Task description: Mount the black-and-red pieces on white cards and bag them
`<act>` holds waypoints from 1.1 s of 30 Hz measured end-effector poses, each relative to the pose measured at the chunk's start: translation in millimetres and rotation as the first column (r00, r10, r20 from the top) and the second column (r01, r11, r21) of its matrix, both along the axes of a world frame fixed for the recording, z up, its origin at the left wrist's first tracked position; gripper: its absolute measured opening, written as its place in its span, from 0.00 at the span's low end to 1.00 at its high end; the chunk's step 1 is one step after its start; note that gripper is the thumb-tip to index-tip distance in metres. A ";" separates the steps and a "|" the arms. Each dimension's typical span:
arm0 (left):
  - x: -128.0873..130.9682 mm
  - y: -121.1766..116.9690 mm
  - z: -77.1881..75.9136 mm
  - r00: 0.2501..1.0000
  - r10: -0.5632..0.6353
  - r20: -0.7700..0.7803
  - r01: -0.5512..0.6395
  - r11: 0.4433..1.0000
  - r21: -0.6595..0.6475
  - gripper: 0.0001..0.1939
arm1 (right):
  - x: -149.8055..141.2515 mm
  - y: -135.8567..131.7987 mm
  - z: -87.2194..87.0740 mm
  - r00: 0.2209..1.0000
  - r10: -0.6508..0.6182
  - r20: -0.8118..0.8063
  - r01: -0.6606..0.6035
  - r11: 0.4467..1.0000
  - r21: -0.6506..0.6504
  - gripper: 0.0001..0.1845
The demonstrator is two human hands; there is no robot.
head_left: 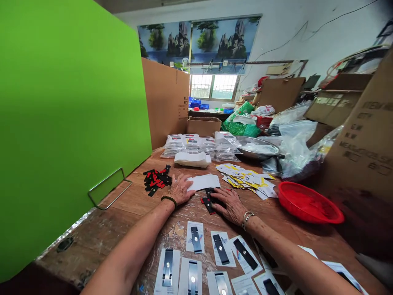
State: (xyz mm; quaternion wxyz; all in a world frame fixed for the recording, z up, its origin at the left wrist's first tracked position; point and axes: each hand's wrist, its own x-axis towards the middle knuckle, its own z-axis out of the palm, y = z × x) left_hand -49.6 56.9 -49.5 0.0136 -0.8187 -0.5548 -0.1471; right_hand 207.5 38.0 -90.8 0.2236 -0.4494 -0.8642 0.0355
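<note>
My left hand (181, 189) lies flat on the table, fingers spread, at the left edge of some white paper slips (204, 182). To its left is a loose heap of black and red strips (157, 179). My right hand (229, 203) rests with fingers stretched over a few more black and red strips (209, 206), partly hidden under the fingertips. Nearer to me lie several white cards, each bearing a dark metal clip-like piece with a round stud, such as this black piece (221, 248) and this shiny one (167, 267).
A spread of white and yellow cards (245, 178) lies beyond my right hand, beside a red plastic basin (310, 203). Behind stand a stack of white slips (192, 159), clear-bagged packs (192, 143) and a metal pan (258, 148). A green panel (73, 123) walls the left; a cardboard box (359, 147) borders the right.
</note>
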 end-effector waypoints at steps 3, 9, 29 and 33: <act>2.1 2.0 -2.9 0.999 -0.041 -0.028 0.041 0.999 0.014 0.13 | -3.2 -6.7 2.7 1.000 -0.017 0.004 0.017 1.000 0.018 0.21; 1.2 6.4 -7.5 0.999 -0.016 -0.043 0.017 1.000 0.006 0.15 | 43.4 6.9 25.7 0.982 -0.105 -0.155 0.132 0.976 0.175 0.15; 9.7 12.3 2.9 0.995 0.052 -0.082 -0.058 0.996 -0.062 0.18 | 249.5 32.2 44.6 0.548 -0.828 0.120 0.815 0.496 -0.301 0.10; 10.5 17.7 1.8 0.992 0.065 -0.110 -0.070 0.996 -0.046 0.18 | 252.8 30.6 45.2 0.558 -0.830 -0.002 0.789 0.531 -0.309 0.09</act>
